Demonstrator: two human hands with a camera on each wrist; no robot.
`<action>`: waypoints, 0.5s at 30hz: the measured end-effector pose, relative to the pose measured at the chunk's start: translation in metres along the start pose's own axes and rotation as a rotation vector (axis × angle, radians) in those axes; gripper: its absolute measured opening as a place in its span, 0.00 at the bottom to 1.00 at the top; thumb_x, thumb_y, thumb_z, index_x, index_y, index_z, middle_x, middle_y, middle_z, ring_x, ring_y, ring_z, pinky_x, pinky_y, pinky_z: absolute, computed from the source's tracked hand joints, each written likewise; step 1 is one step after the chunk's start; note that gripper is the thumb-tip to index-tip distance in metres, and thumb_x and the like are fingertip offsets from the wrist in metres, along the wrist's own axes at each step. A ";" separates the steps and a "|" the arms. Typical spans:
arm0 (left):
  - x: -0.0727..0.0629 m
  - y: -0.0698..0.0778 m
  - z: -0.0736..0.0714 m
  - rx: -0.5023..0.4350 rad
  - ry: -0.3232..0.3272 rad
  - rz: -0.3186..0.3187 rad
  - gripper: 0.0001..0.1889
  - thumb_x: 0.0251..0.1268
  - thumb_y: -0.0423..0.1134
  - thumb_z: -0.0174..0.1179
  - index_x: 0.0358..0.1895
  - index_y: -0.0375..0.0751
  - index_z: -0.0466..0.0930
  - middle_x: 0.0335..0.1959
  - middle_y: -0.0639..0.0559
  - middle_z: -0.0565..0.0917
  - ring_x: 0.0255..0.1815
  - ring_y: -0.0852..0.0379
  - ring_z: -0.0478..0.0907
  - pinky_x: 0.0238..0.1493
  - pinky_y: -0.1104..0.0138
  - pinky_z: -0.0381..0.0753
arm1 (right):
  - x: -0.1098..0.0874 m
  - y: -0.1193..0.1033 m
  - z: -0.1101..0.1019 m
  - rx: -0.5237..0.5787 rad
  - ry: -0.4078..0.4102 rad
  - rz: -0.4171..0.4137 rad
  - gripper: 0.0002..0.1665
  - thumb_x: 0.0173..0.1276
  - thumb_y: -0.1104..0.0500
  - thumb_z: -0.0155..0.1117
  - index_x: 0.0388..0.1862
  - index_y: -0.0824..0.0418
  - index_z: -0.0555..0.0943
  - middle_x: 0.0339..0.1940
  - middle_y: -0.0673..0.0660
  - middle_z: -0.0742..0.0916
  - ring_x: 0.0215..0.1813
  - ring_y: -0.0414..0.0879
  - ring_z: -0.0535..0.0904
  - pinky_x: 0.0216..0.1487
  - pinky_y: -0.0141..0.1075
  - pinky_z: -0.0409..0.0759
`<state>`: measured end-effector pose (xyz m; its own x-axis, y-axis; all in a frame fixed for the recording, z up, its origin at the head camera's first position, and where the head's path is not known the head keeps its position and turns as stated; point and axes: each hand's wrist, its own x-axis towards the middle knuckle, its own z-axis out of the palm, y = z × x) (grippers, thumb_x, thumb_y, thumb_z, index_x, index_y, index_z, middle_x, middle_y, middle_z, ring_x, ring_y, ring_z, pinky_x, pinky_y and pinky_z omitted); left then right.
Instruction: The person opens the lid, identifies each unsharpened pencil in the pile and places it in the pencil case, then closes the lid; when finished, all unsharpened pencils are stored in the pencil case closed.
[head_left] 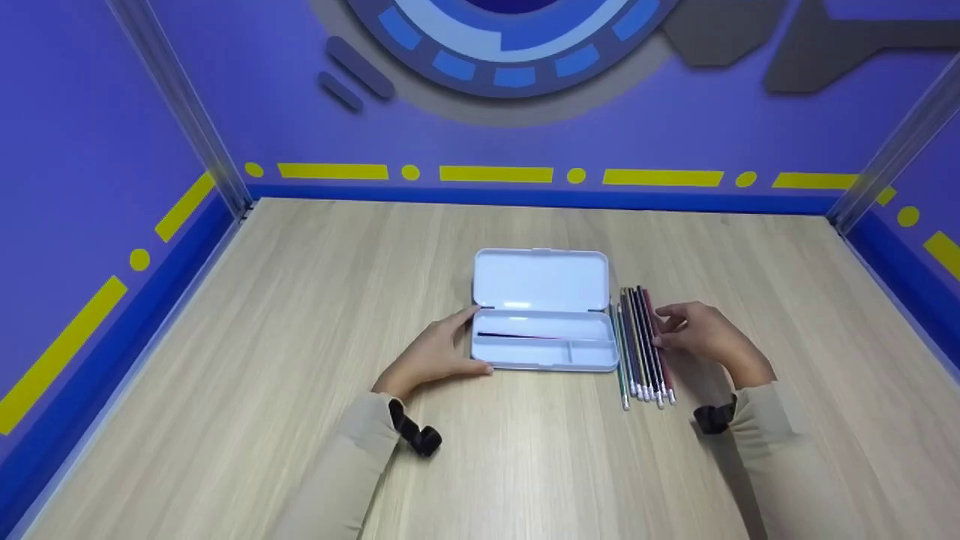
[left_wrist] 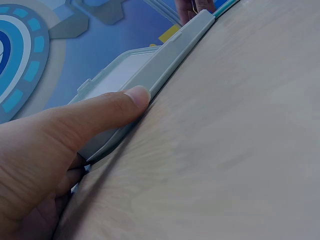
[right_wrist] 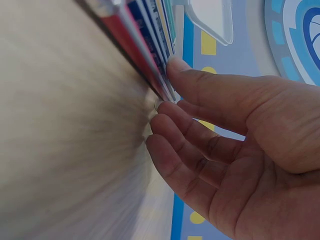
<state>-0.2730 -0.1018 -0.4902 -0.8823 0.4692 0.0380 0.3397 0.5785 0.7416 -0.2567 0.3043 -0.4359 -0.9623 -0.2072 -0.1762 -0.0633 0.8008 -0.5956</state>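
A white pencil case lies with its lid laid back. One dark pencil is inside its long back compartment. My left hand holds the case's left end, thumb along the front edge and fingers at the back corner. Right of the case, several pencils lie side by side, eraser ends toward me. My right hand is at their right side, thumb and index fingertips apart at the outermost red pencil. In the right wrist view, its other fingers curve loosely near the table.
The wooden table has blue-purple panels with yellow marks behind it and at both sides. A small front compartment is divided off at the case's right. Black straps with cameras sit on both wrists.
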 end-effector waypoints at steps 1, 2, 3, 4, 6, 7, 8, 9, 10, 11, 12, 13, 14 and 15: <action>0.000 0.000 0.000 0.001 -0.001 -0.003 0.55 0.40 0.57 0.76 0.75 0.49 0.56 0.73 0.45 0.64 0.74 0.49 0.59 0.75 0.56 0.58 | 0.000 0.000 0.000 0.003 -0.002 0.005 0.33 0.64 0.62 0.65 0.62 0.80 0.68 0.44 0.71 0.84 0.43 0.54 0.81 0.41 0.41 0.80; 0.000 0.000 0.000 0.001 0.000 -0.002 0.55 0.40 0.56 0.76 0.75 0.49 0.56 0.73 0.44 0.64 0.74 0.48 0.59 0.75 0.55 0.58 | 0.000 0.000 0.000 0.005 -0.004 0.011 0.33 0.64 0.63 0.65 0.62 0.80 0.68 0.44 0.71 0.84 0.43 0.53 0.80 0.40 0.40 0.79; 0.000 0.000 0.000 0.001 0.001 -0.002 0.55 0.40 0.56 0.76 0.75 0.48 0.56 0.73 0.44 0.64 0.74 0.48 0.59 0.75 0.55 0.58 | 0.000 0.000 0.000 0.007 -0.005 0.017 0.32 0.64 0.63 0.65 0.62 0.79 0.69 0.44 0.70 0.84 0.43 0.53 0.80 0.40 0.39 0.79; 0.000 0.001 0.000 0.001 0.001 -0.005 0.55 0.40 0.56 0.76 0.75 0.49 0.56 0.73 0.44 0.64 0.74 0.48 0.59 0.75 0.55 0.57 | 0.000 0.000 0.000 0.008 -0.006 0.025 0.32 0.64 0.63 0.65 0.62 0.78 0.69 0.44 0.70 0.84 0.43 0.52 0.80 0.40 0.38 0.78; 0.000 0.001 0.000 0.001 -0.001 -0.012 0.55 0.40 0.56 0.76 0.75 0.49 0.56 0.73 0.44 0.63 0.74 0.48 0.58 0.75 0.56 0.57 | 0.000 0.000 0.001 0.005 -0.006 0.029 0.31 0.64 0.63 0.65 0.62 0.77 0.71 0.44 0.69 0.84 0.43 0.52 0.79 0.39 0.37 0.77; 0.000 0.001 0.000 0.000 -0.002 -0.011 0.55 0.40 0.56 0.76 0.75 0.48 0.56 0.73 0.44 0.63 0.75 0.48 0.58 0.75 0.56 0.58 | 0.000 0.001 0.001 0.003 -0.005 0.029 0.31 0.63 0.63 0.65 0.62 0.77 0.71 0.44 0.69 0.84 0.43 0.53 0.79 0.39 0.36 0.77; 0.000 0.001 -0.001 -0.002 -0.003 -0.010 0.55 0.40 0.56 0.76 0.75 0.48 0.56 0.73 0.44 0.63 0.75 0.48 0.58 0.75 0.55 0.58 | 0.000 0.001 0.001 0.001 -0.004 0.029 0.30 0.63 0.63 0.66 0.62 0.76 0.72 0.44 0.69 0.84 0.43 0.53 0.79 0.39 0.36 0.76; 0.000 0.001 -0.001 -0.003 -0.004 -0.012 0.55 0.40 0.57 0.76 0.75 0.48 0.56 0.73 0.45 0.63 0.75 0.49 0.58 0.75 0.56 0.58 | 0.000 0.001 0.001 0.000 -0.003 0.026 0.30 0.63 0.62 0.66 0.61 0.76 0.72 0.44 0.69 0.84 0.44 0.53 0.79 0.39 0.36 0.76; 0.000 0.001 0.000 -0.004 -0.004 -0.014 0.55 0.40 0.57 0.76 0.75 0.49 0.56 0.73 0.46 0.63 0.75 0.50 0.58 0.75 0.56 0.58 | 0.000 0.001 0.001 -0.001 -0.001 0.021 0.30 0.63 0.62 0.66 0.61 0.76 0.72 0.43 0.69 0.84 0.44 0.54 0.79 0.39 0.35 0.76; 0.000 0.001 0.000 -0.003 -0.005 -0.014 0.55 0.40 0.57 0.76 0.75 0.49 0.56 0.73 0.46 0.63 0.75 0.50 0.58 0.74 0.56 0.59 | 0.000 0.002 0.000 0.000 0.000 0.017 0.30 0.63 0.62 0.67 0.61 0.76 0.72 0.43 0.68 0.84 0.44 0.54 0.79 0.39 0.35 0.76; 0.000 0.001 0.000 -0.004 -0.004 -0.013 0.55 0.40 0.57 0.76 0.75 0.49 0.57 0.73 0.46 0.63 0.75 0.51 0.58 0.74 0.57 0.59 | 0.000 0.002 0.000 0.003 -0.001 0.014 0.30 0.62 0.62 0.67 0.61 0.76 0.73 0.43 0.68 0.84 0.44 0.54 0.79 0.39 0.35 0.75; 0.000 0.001 0.000 -0.003 -0.004 -0.014 0.55 0.40 0.56 0.76 0.75 0.49 0.57 0.73 0.47 0.63 0.75 0.51 0.58 0.74 0.57 0.59 | 0.000 0.002 0.000 0.006 -0.004 0.016 0.30 0.62 0.62 0.67 0.61 0.76 0.73 0.43 0.68 0.84 0.44 0.53 0.78 0.38 0.35 0.75; 0.000 0.001 0.000 -0.003 -0.004 -0.017 0.55 0.40 0.56 0.76 0.75 0.49 0.57 0.73 0.47 0.63 0.75 0.51 0.58 0.74 0.57 0.59 | 0.001 0.002 0.000 0.008 -0.006 0.016 0.30 0.62 0.62 0.67 0.61 0.76 0.73 0.43 0.68 0.84 0.44 0.53 0.78 0.38 0.34 0.75; 0.000 0.001 0.000 -0.003 -0.004 -0.018 0.55 0.40 0.56 0.76 0.75 0.49 0.57 0.73 0.47 0.64 0.75 0.51 0.58 0.74 0.57 0.59 | 0.001 0.003 0.000 0.009 -0.010 0.012 0.30 0.62 0.62 0.67 0.61 0.76 0.73 0.42 0.68 0.84 0.43 0.53 0.79 0.38 0.34 0.75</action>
<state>-0.2732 -0.1010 -0.4899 -0.8868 0.4616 0.0217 0.3226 0.5848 0.7443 -0.2576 0.3066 -0.4377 -0.9602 -0.2032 -0.1914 -0.0492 0.7982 -0.6003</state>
